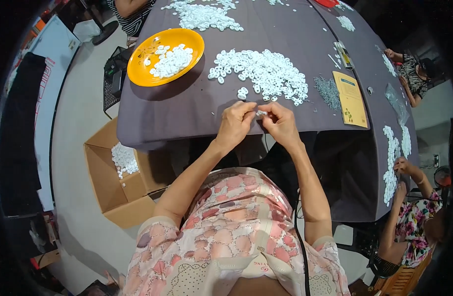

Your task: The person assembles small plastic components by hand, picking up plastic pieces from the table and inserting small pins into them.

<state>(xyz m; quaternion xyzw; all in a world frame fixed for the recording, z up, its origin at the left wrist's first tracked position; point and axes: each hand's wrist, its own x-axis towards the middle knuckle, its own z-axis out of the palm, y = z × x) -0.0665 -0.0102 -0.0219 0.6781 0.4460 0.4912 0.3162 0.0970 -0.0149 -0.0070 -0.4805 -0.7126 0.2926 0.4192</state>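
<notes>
At the table's near edge my two hands come together, fingertips almost touching. My right hand [280, 121] is closed in a pinch on a small white plastic piece [260, 113]. Beside it my left hand [237, 121] is also pinched closed; whatever its fingertips hold is hidden or too small to name. Just beyond my hands lies a large heap of white oval plastic pieces [266, 71] with holes in them. A few stacked pieces [242, 93] sit apart, nearer my left hand. To the right is a pile of thin grey pins [327, 92].
A yellow plate [137, 71] of white pieces stands at left. A yellow booklet [351, 106] lies beside the pins on the grey tablecloth [157, 116]. On the floor, an open cardboard box [108, 185] holds more pieces. Other people work around the table, one person's hand [403, 165] at right.
</notes>
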